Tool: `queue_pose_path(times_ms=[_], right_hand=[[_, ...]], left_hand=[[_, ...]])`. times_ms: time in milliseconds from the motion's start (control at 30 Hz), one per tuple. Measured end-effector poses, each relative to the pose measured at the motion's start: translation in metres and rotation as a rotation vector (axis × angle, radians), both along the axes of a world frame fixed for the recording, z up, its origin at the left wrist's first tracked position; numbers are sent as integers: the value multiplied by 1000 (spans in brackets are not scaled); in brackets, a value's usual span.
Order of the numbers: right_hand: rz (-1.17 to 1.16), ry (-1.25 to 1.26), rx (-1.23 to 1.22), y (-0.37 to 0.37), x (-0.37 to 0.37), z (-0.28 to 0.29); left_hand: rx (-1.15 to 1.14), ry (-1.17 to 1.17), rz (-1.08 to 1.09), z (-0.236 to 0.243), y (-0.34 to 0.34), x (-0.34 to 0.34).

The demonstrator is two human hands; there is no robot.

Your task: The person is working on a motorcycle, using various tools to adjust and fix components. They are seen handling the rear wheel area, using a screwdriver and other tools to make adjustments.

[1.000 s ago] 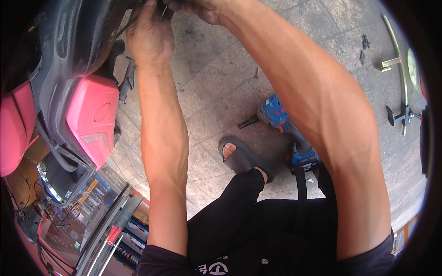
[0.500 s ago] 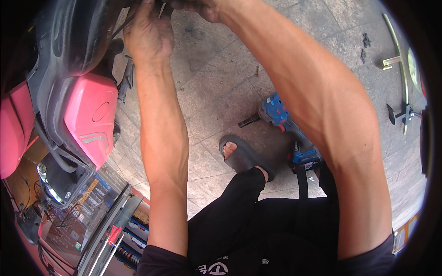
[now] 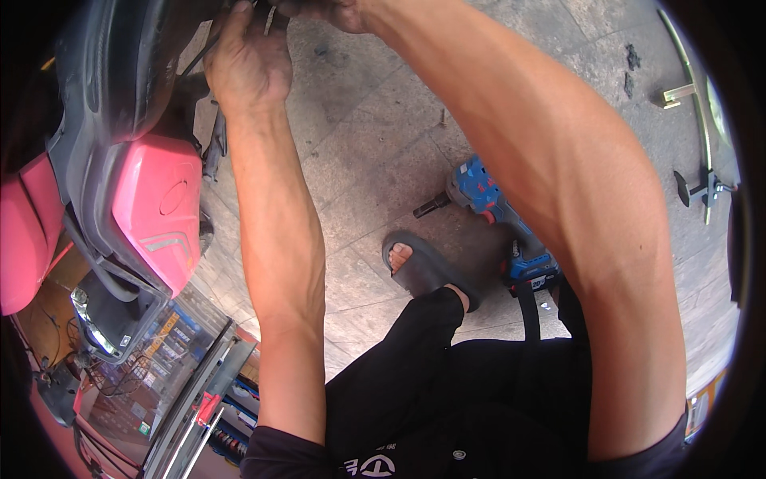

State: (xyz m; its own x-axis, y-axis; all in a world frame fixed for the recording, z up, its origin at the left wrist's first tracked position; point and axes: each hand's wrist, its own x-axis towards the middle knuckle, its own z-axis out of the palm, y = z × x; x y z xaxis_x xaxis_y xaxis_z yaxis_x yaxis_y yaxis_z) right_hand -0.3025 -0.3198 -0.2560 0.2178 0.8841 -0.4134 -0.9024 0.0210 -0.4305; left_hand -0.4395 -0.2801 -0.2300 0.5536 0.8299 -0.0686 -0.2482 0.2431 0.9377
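Observation:
Both hands work close together at the upper edge, beside the dark underside of a pink and black scooter (image 3: 155, 211). My left hand (image 3: 254, 68) has its thumb raised and its fingers curled round something dark that I cannot make out. Just to the right, my right hand (image 3: 339, 12) is partly cut off by the picture's edge. Its fingers look bent and lie in shadow, reaching toward the left hand; what they grip is hidden. A thin dark cable or rod (image 3: 199, 54) runs beside the left wrist.
A blue cordless impact wrench (image 3: 477, 188) lies on the paved floor, partly behind my right forearm. My sandalled foot (image 3: 423, 267) is near it. A metal bar with a clamp (image 3: 702, 136) lies far right. At lower left stands a glass display case (image 3: 171, 335).
Both hands have shifted slightly up and left in the picture, staying close together. The view has moved a little; the wrench and scooter are otherwise unchanged.

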Motion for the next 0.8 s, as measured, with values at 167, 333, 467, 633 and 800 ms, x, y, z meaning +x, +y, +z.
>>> queue_pose_path(times_ms=[167, 333, 467, 633, 800], right_hand=[[-31, -41, -36, -2, -2, 6], [-27, -32, -6, -4, -1, 6], [-6, -32, -11, -3, -1, 4], [-18, -59, 5, -4, 0, 6], [-64, -160, -56, -12, -3, 19]], left_hand=[[76, -73, -65, 4, -6, 0], [99, -32, -43, 8, -8, 0], [4, -67, 30, 8, -8, -1], [76, -5, 15, 10, -6, -1], [135, 2, 28, 10, -5, -2]])
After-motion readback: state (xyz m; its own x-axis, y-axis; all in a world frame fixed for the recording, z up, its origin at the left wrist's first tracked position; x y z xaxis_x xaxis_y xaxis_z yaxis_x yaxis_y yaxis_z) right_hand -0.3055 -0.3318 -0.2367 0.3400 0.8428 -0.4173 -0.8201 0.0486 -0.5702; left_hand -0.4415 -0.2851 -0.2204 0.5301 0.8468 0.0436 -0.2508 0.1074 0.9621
